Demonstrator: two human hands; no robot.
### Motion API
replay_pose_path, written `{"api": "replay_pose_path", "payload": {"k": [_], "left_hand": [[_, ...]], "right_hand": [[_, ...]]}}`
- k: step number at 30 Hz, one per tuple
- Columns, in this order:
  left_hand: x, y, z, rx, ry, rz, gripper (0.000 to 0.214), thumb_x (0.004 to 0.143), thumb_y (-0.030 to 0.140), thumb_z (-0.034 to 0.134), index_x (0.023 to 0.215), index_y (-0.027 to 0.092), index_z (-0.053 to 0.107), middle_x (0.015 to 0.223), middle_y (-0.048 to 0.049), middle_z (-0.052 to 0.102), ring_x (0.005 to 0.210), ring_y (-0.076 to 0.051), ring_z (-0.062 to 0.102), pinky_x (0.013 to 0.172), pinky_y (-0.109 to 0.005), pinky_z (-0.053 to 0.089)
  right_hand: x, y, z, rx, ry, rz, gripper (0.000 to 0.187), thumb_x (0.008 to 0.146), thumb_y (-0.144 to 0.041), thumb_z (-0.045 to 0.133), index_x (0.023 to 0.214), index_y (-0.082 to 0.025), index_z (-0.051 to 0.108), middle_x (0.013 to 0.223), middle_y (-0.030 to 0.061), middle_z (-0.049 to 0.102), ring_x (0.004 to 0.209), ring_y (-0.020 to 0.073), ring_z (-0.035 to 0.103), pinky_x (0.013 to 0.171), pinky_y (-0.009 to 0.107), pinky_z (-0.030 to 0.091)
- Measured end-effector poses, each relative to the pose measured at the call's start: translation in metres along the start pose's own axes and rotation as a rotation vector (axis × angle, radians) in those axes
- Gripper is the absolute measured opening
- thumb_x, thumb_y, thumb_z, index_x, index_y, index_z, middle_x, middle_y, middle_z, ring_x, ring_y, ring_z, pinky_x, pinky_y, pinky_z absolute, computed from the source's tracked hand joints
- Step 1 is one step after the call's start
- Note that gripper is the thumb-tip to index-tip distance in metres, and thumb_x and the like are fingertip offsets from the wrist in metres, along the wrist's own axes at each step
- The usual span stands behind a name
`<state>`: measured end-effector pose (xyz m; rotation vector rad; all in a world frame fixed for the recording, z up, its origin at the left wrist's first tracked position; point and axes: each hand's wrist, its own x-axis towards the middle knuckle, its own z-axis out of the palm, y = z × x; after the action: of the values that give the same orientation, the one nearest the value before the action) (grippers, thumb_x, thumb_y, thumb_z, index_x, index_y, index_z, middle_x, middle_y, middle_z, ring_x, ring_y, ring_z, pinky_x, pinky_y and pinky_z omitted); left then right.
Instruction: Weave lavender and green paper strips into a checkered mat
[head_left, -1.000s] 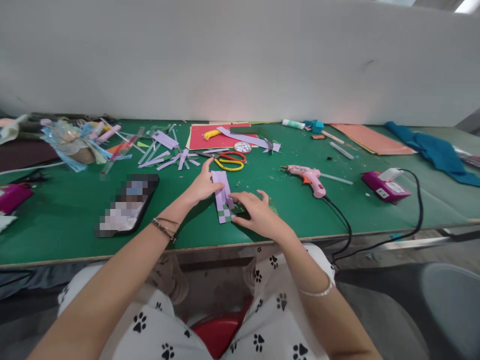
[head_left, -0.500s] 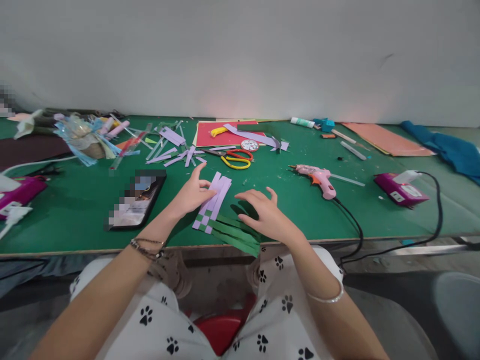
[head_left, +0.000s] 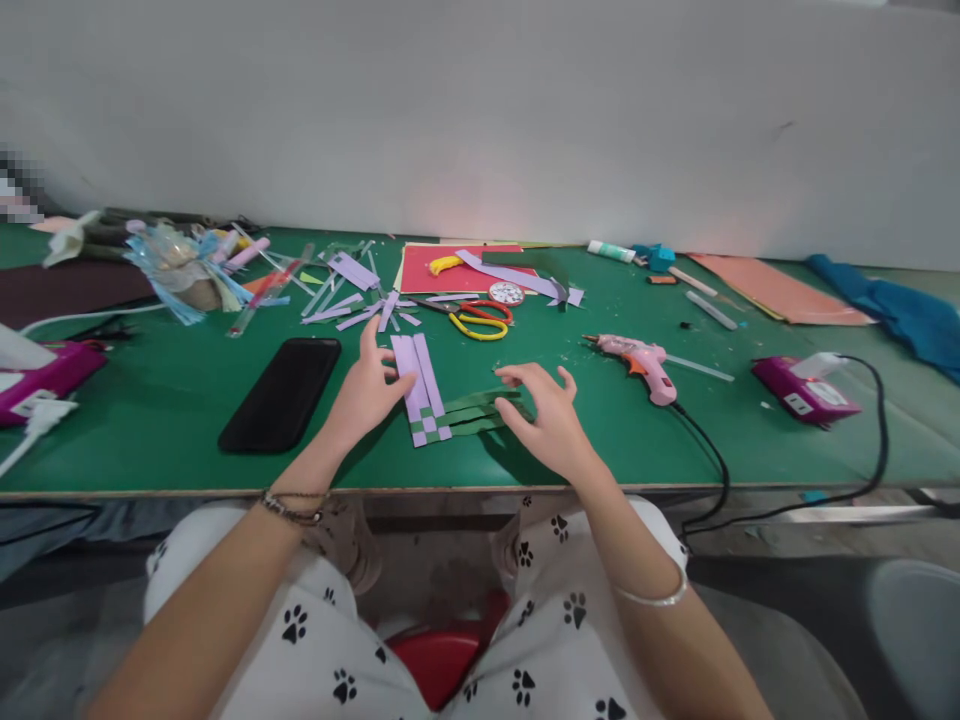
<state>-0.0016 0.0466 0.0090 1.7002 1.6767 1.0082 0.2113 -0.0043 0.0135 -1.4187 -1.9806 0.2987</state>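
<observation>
Lilac paper strips (head_left: 428, 372) are woven with green paper strips (head_left: 472, 415) into a small checkered corner that lies on the table near its front edge. My left hand (head_left: 365, 385) is at the left of the lilac strips, its thumb against the outer one and its index finger stretched out. Over the loose right ends of the green strips, my right hand (head_left: 546, 420) hovers or lightly touches, with thumb and fingers apart; its exact contact is hard to make out. A black phone (head_left: 281, 395) lies left of my left hand, its screen dark.
Beyond the weave lie scissors (head_left: 480, 322), lilac scraps (head_left: 352, 270) and a red sheet (head_left: 420, 270). A pink glue gun (head_left: 637, 362) rests at right, its cord running over the front edge. Purple power blocks (head_left: 806, 388) sit at both sides; a glue stick (head_left: 611, 251) lies at the back.
The woven paper has turned anticlockwise and shifted away from the table's front edge, its green ends now pointing right. The phone's screen has gone dark. Both hands have stayed close to the paper.
</observation>
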Motion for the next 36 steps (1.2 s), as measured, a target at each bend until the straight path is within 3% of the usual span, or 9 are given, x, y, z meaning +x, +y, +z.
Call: {"api": "replay_pose_path", "payload": {"k": [3,5,7,13,18,21,25,31,36], "left_hand": [[-0.009,-0.004,-0.005,0.345,0.076,0.257,0.067,0.075,0.028,0.055,0.136,0.016,0.029,0.125,-0.0162,0.049,0.116,-0.029,0.049,0.090,-0.044,0.045],[-0.020,-0.005,-0.004,0.504,-0.016,0.467,0.051,0.084,0.030,0.044,0.131,0.012,0.038,0.134,-0.0174,0.043,0.128,-0.029,0.036,0.102,-0.047,0.033],[-0.032,-0.005,0.000,0.607,-0.166,0.577,0.047,0.089,0.033,0.035,0.131,0.013,0.041,0.139,-0.0143,0.040,0.133,-0.027,0.028,0.107,-0.046,0.027],[-0.048,-0.011,0.011,0.754,-0.339,0.468,0.057,0.092,0.046,0.027,0.138,0.013,0.034,0.144,-0.0140,0.033,0.134,-0.027,0.027,0.107,-0.049,0.024],[-0.042,-0.013,0.005,0.709,-0.437,0.518,0.054,0.092,0.045,0.027,0.139,0.018,0.033,0.146,-0.0097,0.031,0.134,-0.024,0.028,0.108,-0.046,0.024],[-0.040,-0.015,0.002,0.710,-0.401,0.495,0.055,0.091,0.047,0.028,0.139,0.018,0.033,0.146,-0.0086,0.031,0.135,-0.025,0.025,0.109,-0.046,0.022],[-0.038,-0.018,0.002,0.771,-0.297,0.350,0.061,0.090,0.047,0.031,0.138,0.009,0.033,0.145,-0.0158,0.031,0.135,-0.030,0.023,0.107,-0.050,0.024],[-0.032,-0.023,0.000,0.736,-0.352,0.424,0.060,0.090,0.049,0.028,0.138,0.014,0.033,0.145,-0.0125,0.033,0.133,-0.026,0.030,0.108,-0.047,0.023],[-0.028,-0.024,-0.003,0.743,-0.420,0.424,0.064,0.089,0.051,0.027,0.140,0.013,0.028,0.148,-0.0110,0.026,0.135,-0.025,0.025,0.109,-0.046,0.020]], "right_hand": [[0.000,0.000,0.001,-0.041,-0.066,-0.018,0.020,0.082,-0.026,0.044,0.099,-0.024,0.055,0.102,0.0047,0.063,0.098,0.0195,0.058,0.104,0.051,0.009],[0.000,0.001,0.003,-0.078,-0.117,-0.043,0.020,0.083,-0.025,0.045,0.099,-0.023,0.056,0.103,0.0049,0.063,0.103,0.0197,0.056,0.104,0.050,0.010],[-0.001,0.001,0.005,-0.113,-0.163,-0.075,0.020,0.083,-0.023,0.046,0.100,-0.023,0.056,0.106,0.0047,0.062,0.107,0.0193,0.054,0.104,0.049,0.010],[0.000,-0.002,0.016,-0.193,-0.281,-0.181,0.023,0.085,-0.025,0.047,0.106,-0.026,0.057,0.115,0.0044,0.061,0.108,0.0192,0.054,0.103,0.047,0.013],[0.004,-0.004,0.020,-0.205,-0.331,-0.170,0.023,0.086,-0.025,0.047,0.105,-0.026,0.059,0.118,0.0051,0.060,0.110,0.0204,0.053,0.103,0.049,0.013],[0.005,-0.006,0.020,-0.203,-0.346,-0.154,0.020,0.086,-0.025,0.046,0.101,-0.027,0.060,0.118,0.0047,0.060,0.110,0.0205,0.054,0.102,0.049,0.013],[0.006,-0.006,0.022,-0.216,-0.349,-0.146,0.021,0.086,-0.025,0.047,0.102,-0.027,0.061,0.118,0.0048,0.060,0.110,0.0210,0.054,0.102,0.050,0.014],[0.005,-0.005,0.025,-0.207,-0.305,-0.138,0.021,0.087,-0.025,0.046,0.102,-0.027,0.060,0.118,0.0056,0.060,0.113,0.0215,0.052,0.102,0.050,0.014],[0.004,-0.004,0.027,-0.211,-0.294,-0.122,0.021,0.087,-0.024,0.045,0.103,-0.026,0.059,0.118,0.0050,0.060,0.113,0.0205,0.052,0.103,0.050,0.012]]}}
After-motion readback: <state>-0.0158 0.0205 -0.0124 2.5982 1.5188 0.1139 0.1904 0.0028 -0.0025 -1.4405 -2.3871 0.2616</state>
